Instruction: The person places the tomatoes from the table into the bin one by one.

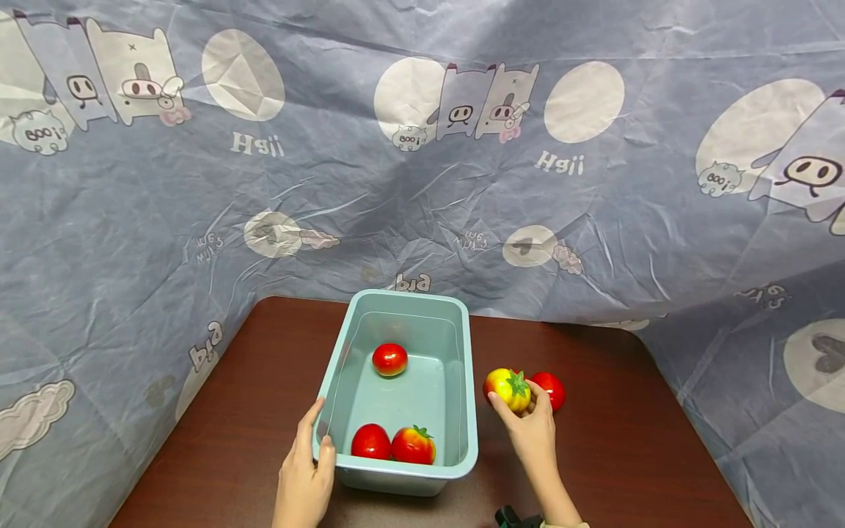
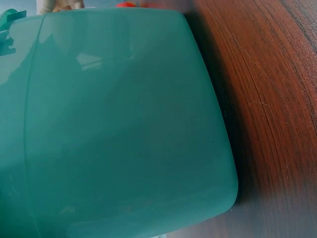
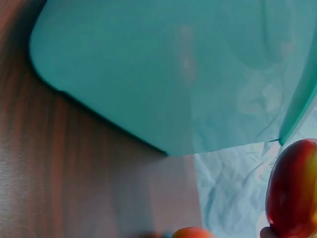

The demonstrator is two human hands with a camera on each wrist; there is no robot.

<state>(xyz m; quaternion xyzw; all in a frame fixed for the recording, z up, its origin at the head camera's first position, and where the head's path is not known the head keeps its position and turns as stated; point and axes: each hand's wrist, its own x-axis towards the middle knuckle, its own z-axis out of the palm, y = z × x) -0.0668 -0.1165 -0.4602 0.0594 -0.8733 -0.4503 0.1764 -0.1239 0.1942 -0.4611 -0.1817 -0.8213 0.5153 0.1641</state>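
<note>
My right hand pinches a yellow-and-red tomato with a green leafy top, held just right of the bin. In the right wrist view this tomato shows its red and yellow side at the right edge. Behind my fingers a red tomato sits on the table, partly covered. My left hand grips the near left corner of a light teal plastic bin, thumb over the rim. Inside lie a red tomato towards the far end and two tomatoes, one red and one leafy-topped, by the near wall.
The bin stands on a dark reddish-brown wooden table. A grey-blue cloth with cartoon prints hangs behind and around the table. A small black object shows near my right wrist. The bin's outer wall fills much of the left wrist view.
</note>
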